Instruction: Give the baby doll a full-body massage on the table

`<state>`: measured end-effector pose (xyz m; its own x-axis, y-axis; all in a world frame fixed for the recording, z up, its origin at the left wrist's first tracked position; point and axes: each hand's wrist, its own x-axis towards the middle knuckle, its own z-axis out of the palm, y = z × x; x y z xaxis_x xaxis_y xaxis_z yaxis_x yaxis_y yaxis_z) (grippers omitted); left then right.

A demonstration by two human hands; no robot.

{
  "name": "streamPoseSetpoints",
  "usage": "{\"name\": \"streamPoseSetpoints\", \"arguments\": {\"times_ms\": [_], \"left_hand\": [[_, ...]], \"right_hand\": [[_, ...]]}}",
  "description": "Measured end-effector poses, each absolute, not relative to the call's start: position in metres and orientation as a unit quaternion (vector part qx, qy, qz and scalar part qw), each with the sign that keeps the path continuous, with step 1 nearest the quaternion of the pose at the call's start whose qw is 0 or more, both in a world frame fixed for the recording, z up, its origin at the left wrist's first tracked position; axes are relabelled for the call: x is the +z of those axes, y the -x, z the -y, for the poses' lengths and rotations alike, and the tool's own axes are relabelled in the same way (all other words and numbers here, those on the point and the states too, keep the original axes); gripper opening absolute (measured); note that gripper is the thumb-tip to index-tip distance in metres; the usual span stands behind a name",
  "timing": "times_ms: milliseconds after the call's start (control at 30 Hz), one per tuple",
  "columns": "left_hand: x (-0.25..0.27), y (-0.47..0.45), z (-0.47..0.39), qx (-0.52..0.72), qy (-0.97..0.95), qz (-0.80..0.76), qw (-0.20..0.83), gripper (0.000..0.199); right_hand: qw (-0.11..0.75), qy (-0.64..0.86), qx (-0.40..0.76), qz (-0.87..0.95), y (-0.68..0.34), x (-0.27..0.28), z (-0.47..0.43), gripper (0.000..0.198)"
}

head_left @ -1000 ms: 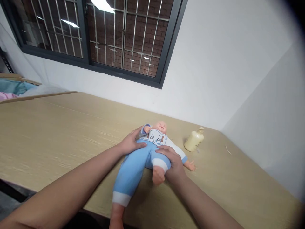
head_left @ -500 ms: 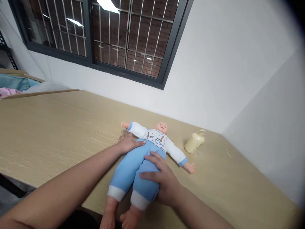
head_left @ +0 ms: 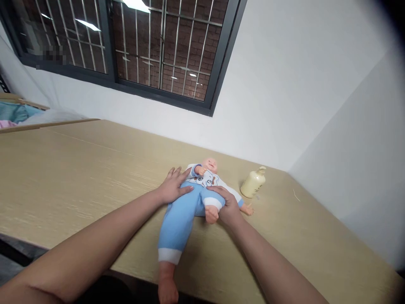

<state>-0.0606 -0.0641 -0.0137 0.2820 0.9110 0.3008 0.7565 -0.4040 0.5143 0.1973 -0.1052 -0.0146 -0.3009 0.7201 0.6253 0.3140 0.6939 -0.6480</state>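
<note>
A baby doll [head_left: 180,215] in blue trousers and a white top with an elephant face lies on its back, its head toward the wall. My left hand [head_left: 174,185] rests against its side, fingers spread and thumb on the waist. The doll's arm on that side is folded over its chest. My right hand [head_left: 229,207] is wrapped round the other leg, which is bent up with the foot [head_left: 211,214] toward me; some of my fingers are hidden behind it. The straight leg reaches past the table's near edge.
A cream-coloured bottle [head_left: 253,183] stands on the wooden table [head_left: 95,169] right of the doll. Beyond it lies a thin pale strip [head_left: 296,195]. Walls and a barred window [head_left: 164,46] bound the far side. Folded cloths [head_left: 15,112] lie in a wooden-edged bin at far left.
My right hand has pushed one doll leg up from straight to bent. The doll's arm near my left hand has swung from outstretched to across the chest. My left hand's fingers have spread.
</note>
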Motion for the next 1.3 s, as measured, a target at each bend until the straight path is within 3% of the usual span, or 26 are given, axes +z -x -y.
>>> {"name": "streamPoseSetpoints", "arguments": {"times_ms": [100,300,500,567,667,800,933,1067,1200,1300], "left_hand": [[-0.012,0.057,0.068,0.267,-0.761,-0.578,0.12,0.097],[-0.015,0.053,0.065,0.246,-0.633,-0.72,0.146,0.144],[-0.025,0.059,0.052,0.248,-0.606,-0.741,0.149,0.145],[-0.026,0.06,0.05,0.25,-0.607,-0.739,0.153,0.145],[-0.025,0.061,0.051,0.26,-0.617,-0.725,0.162,0.144],[-0.023,0.06,0.055,0.298,-0.671,-0.659,0.164,0.136],[-0.017,0.057,0.064,0.294,-0.742,-0.587,0.134,0.106],[-0.011,0.054,0.07,0.26,-0.775,-0.564,0.118,0.083],[-0.01,0.054,0.071,0.265,-0.763,-0.573,0.137,0.085],[-0.013,0.055,0.069,0.28,-0.733,-0.603,0.142,0.099]], "right_hand": [[0.489,0.321,0.197,0.787,-0.197,-0.008,0.113,0.038],[0.42,0.235,0.15,0.863,-0.194,-0.003,0.145,0.039],[0.256,0.2,0.067,0.943,-0.184,-0.008,0.167,0.059],[0.239,0.194,0.056,0.95,-0.183,-0.008,0.168,0.065],[0.29,0.2,0.071,0.933,-0.186,-0.005,0.164,0.057],[0.426,0.277,0.144,0.849,-0.193,-0.005,0.147,0.039],[0.532,0.334,0.211,0.749,-0.197,-0.014,0.124,0.03],[0.541,0.364,0.283,0.703,-0.196,-0.019,0.11,0.035],[0.544,0.369,0.26,0.707,-0.194,-0.013,0.114,0.036],[0.535,0.338,0.2,0.748,-0.192,-0.007,0.129,0.037]]}}
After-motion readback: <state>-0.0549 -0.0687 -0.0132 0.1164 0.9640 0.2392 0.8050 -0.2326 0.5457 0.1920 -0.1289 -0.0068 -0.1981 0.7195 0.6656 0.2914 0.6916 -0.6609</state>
